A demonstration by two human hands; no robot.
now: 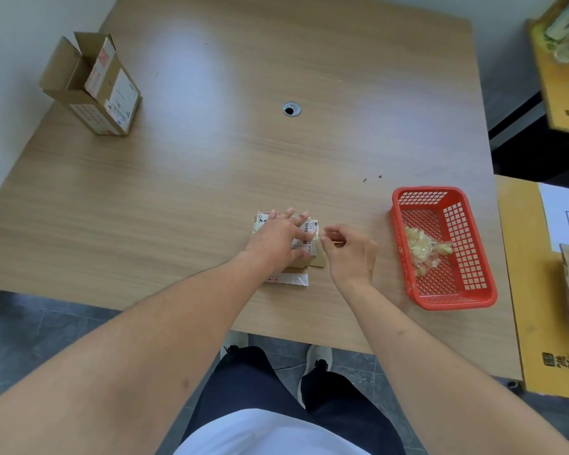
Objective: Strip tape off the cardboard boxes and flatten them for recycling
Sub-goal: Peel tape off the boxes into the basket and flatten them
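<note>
Small box (309, 228) label — mostly hidden under left hand (276, 239).

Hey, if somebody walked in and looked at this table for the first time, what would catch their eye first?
Probably the red basket at the table's right edge, with a wad of stripped tape inside. Next, the two hands at the near middle: the left hand presses flat on a small labelled box while the right hand pinches a bit of tape at its edge. An open cardboard box stands at the far left corner.
</note>
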